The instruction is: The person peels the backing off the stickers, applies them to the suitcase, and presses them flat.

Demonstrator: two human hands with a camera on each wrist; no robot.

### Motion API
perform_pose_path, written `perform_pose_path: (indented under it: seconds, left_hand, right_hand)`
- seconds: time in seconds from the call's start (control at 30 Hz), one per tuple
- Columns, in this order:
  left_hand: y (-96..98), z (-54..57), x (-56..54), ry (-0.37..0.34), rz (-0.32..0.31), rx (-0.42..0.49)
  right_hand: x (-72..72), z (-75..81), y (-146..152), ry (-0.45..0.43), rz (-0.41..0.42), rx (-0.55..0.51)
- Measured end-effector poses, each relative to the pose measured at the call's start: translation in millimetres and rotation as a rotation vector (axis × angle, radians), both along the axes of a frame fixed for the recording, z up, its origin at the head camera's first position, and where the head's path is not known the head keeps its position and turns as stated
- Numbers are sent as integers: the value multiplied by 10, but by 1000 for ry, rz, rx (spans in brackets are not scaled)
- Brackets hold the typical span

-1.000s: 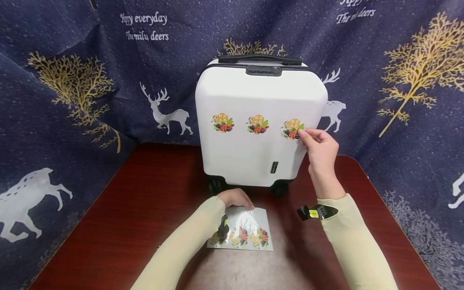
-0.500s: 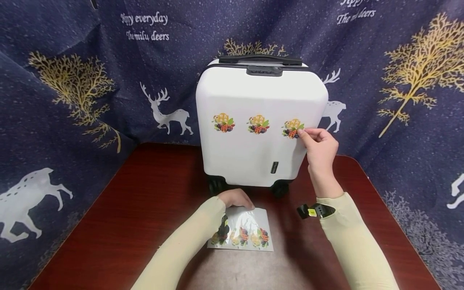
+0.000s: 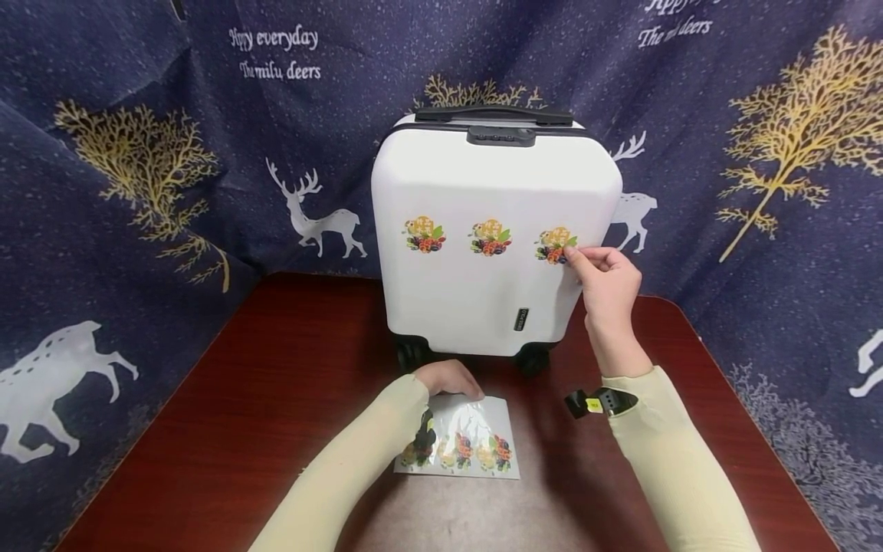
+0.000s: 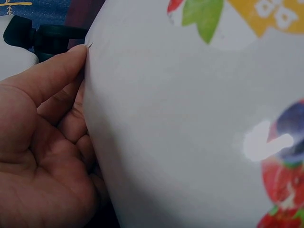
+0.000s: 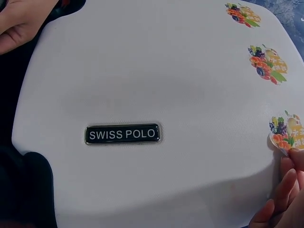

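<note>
My right hand (image 3: 610, 290) pinches the lower right edge of a fruit sticker (image 3: 554, 239) between thumb and fingers, against the front of a white suitcase (image 3: 455, 303). In the right wrist view that sticker (image 5: 284, 132) has its lower edge lifted off the shell, casting a small shadow. Two matching stickers lie flat to its left, the middle one (image 3: 490, 238) and the left one (image 3: 424, 234). Low in the head view, my left hand (image 3: 450, 378) holds the far edge of a glossy sticker sheet (image 3: 476, 418). The left wrist view shows the thumb (image 4: 71, 59) on the sheet's edge, fingers behind.
The suitcase stands upright on a dark red table (image 3: 276, 368), with black wheels (image 3: 533, 358), a top handle (image 3: 493, 115) and a "SWISS POLO" plate (image 5: 123, 134). A blue deer-print cloth (image 3: 310, 115) hangs behind it.
Both hands stay almost where they were. The right hand still pinches the sticker at the same spot, and the left hand keeps its hold on the sheet.
</note>
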State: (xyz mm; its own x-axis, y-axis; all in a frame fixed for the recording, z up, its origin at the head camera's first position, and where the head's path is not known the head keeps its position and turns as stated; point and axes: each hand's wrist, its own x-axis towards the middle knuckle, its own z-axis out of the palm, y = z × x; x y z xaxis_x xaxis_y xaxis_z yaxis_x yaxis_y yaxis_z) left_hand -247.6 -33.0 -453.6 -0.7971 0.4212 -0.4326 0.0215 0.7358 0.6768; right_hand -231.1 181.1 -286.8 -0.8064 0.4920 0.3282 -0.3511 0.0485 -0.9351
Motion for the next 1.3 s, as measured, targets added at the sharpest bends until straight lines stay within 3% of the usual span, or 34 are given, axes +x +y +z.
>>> perform_pose_path:
  seconds: [0.23, 0.67, 0.9, 1.1, 1.3]
  left_hand:
    - [0, 0, 11, -7, 8, 4]
    - [-16, 14, 13, -21, 12, 30]
    - [-21, 10, 9, -25, 15, 28]
    - [-6, -22, -2, -19, 24, 14]
    - [-2, -34, -8, -20, 28, 13]
  right_hand:
    - [-1, -18, 25, 17, 42, -25]
    - [28, -39, 44, -78, 92, -101]
    - [39, -66, 54, -125, 88, -70]
    - [70, -214, 95, -167, 128, -21]
    - [174, -530, 151, -226, 222, 50]
